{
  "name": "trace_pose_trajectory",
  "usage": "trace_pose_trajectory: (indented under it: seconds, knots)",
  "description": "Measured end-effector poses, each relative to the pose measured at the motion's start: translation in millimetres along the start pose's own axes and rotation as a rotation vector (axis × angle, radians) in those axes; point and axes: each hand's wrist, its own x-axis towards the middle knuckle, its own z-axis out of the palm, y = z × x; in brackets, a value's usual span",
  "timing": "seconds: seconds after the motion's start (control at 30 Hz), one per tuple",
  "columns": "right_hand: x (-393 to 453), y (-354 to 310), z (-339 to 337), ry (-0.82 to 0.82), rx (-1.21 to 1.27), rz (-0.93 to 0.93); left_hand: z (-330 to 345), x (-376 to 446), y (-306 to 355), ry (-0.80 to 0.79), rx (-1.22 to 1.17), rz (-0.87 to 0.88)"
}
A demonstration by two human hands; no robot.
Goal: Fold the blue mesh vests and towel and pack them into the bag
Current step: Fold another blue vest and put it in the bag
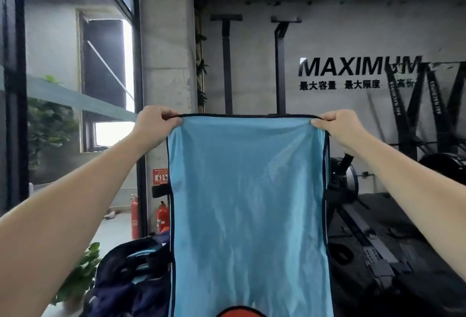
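A light blue mesh vest (248,203) with dark trim hangs full length in front of me, stretched flat at chest height. My left hand (156,125) pinches its top left corner and my right hand (338,127) pinches its top right corner, both arms held out. An orange patch shows at the vest's bottom edge. Behind the vest at lower left sits a dark navy bag (131,279) with some blue cloth showing in it; its right side is hidden by the vest.
A concrete pillar (166,52) stands ahead with two red fire extinguishers (161,215) at its foot. Black rowing machines (378,241) fill the floor at right, below a wall with large lettering. Leafy plants (78,273) stand at left by the glass.
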Motion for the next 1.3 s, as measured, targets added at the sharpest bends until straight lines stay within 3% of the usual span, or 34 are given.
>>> trace_pose_trajectory:
  seconds: [0.23,0.47,0.7,0.8,0.93,1.1,1.3]
  knots:
    - [6.2,12.1,11.2,-0.158,-0.057,0.047,3.5,1.7,-29.8,-0.113,0.048,-0.028]
    - [23.9,88.1,62.0,-0.201,-0.13,0.089,66.9,-4.5,-99.4,-0.252,0.088,-0.123]
    - [26.5,196.0,133.7,-0.385,-0.506,0.02,159.2,-37.0,-178.4,-0.464,0.19,-0.214]
    - [14.3,241.4,160.9,-0.552,-0.543,0.206,194.3,-65.0,-198.3,-0.622,0.405,-0.229]
    - [-13.9,300.6,190.6,-0.705,-0.464,0.444,239.0,-108.2,-232.7,-0.823,0.419,-0.411]
    - [-46.5,351.4,209.3,-0.718,-0.378,0.551,275.6,-155.4,-264.3,-0.819,0.341,-0.475]
    - [-28.3,393.8,237.2,-0.574,-0.247,0.637,315.7,-143.7,-293.4,-0.715,0.203,-0.584]
